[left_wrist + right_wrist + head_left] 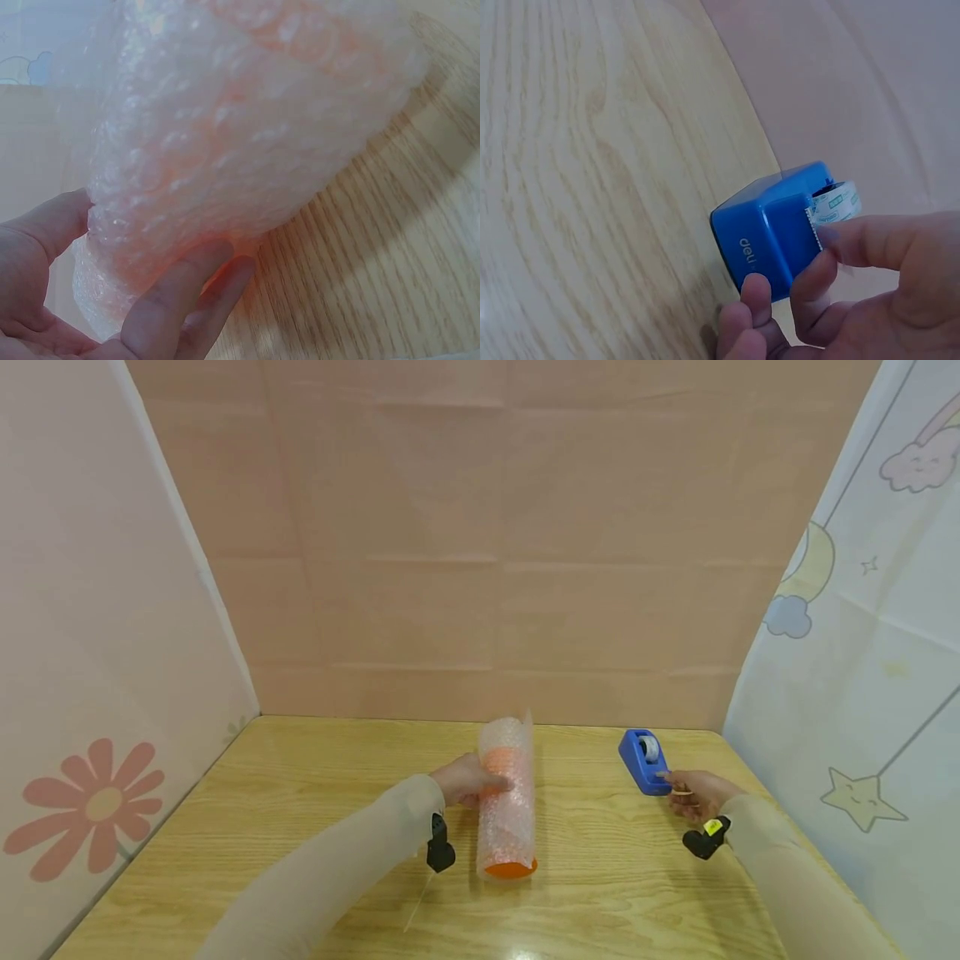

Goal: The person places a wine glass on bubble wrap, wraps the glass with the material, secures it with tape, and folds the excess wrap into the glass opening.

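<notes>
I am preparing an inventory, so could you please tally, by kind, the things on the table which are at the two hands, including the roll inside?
Cylindrical orange bundle in clear bubble wrap: 1
Blue plastic tape dispenser: 1
Round whitish tape roll in the dispenser: 1
Total: 3

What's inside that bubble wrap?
An orange thing: its colour shows through the bubble wrap, and part is visible at the near end. The wrap and the left hand cover the rest, so I can't tell what it is.
</notes>
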The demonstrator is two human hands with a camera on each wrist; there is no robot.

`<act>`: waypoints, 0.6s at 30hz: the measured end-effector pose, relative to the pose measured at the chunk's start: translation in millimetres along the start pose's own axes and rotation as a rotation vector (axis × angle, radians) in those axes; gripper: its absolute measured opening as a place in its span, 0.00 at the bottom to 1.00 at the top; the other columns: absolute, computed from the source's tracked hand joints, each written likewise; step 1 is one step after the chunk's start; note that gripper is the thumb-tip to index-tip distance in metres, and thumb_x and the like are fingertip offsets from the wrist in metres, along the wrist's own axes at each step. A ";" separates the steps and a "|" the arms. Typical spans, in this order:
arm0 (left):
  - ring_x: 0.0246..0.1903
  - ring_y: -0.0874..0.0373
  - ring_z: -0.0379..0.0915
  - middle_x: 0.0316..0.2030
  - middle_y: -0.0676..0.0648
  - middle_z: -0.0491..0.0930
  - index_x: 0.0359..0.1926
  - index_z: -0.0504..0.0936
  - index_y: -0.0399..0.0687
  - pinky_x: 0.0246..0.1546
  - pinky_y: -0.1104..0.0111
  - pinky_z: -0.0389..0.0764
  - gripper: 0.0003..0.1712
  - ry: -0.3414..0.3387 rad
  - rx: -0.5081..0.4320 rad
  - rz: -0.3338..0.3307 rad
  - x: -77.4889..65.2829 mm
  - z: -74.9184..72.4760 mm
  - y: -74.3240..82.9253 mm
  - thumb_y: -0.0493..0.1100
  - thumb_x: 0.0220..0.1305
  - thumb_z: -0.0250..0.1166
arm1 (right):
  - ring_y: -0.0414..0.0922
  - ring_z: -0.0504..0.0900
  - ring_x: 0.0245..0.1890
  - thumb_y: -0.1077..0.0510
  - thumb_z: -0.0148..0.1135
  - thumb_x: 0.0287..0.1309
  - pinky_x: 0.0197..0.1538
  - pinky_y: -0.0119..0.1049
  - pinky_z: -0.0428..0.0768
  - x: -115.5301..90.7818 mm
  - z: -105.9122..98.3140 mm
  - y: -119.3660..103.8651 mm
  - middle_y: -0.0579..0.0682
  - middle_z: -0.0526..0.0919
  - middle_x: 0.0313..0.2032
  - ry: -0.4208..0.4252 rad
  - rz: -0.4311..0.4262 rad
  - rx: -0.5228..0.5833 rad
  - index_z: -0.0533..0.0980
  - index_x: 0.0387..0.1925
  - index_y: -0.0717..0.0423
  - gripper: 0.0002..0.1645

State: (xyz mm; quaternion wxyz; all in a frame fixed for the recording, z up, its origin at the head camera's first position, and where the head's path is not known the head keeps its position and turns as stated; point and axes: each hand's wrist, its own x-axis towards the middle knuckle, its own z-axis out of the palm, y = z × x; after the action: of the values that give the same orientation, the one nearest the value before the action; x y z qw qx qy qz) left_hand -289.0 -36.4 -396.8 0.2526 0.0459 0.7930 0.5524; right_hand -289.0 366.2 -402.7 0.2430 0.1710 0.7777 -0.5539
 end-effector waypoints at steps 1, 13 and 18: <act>0.37 0.52 0.80 0.44 0.41 0.79 0.56 0.68 0.35 0.37 0.61 0.84 0.29 0.001 0.000 0.001 -0.1 -0.1 0.1 0.42 0.59 0.69 | 0.39 0.75 0.28 0.51 0.44 0.71 0.32 0.27 0.71 0.4 0.0 1.1 0.47 0.76 0.29 -0.003 0.002 0.002 0.66 0.28 0.56 0.17; 0.40 0.50 0.80 0.46 0.40 0.78 0.59 0.66 0.35 0.40 0.59 0.84 0.31 0.011 0.009 -0.018 -2.6 1.5 5.9 0.41 0.60 0.69 | 0.41 0.75 0.32 0.48 0.49 0.69 0.36 0.31 0.72 -0.4 2.7 3.6 0.48 0.76 0.31 0.054 0.032 0.005 0.60 0.53 0.69 0.27; 0.40 0.50 0.80 0.46 0.41 0.78 0.59 0.67 0.35 0.40 0.59 0.84 0.30 0.005 0.015 -0.020 -2.3 1.3 5.8 0.41 0.60 0.68 | 0.41 0.74 0.33 0.45 0.49 0.69 0.37 0.34 0.72 -1.2 2.1 5.2 0.48 0.75 0.32 0.025 0.012 -0.026 0.57 0.54 0.69 0.31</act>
State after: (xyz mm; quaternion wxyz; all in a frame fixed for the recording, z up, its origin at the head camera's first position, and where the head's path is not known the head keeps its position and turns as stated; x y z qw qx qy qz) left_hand -287.6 -33.9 -391.0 0.2558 0.0387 0.7982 0.5440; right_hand -284.9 366.0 -406.6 0.2387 0.1793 0.7868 -0.5401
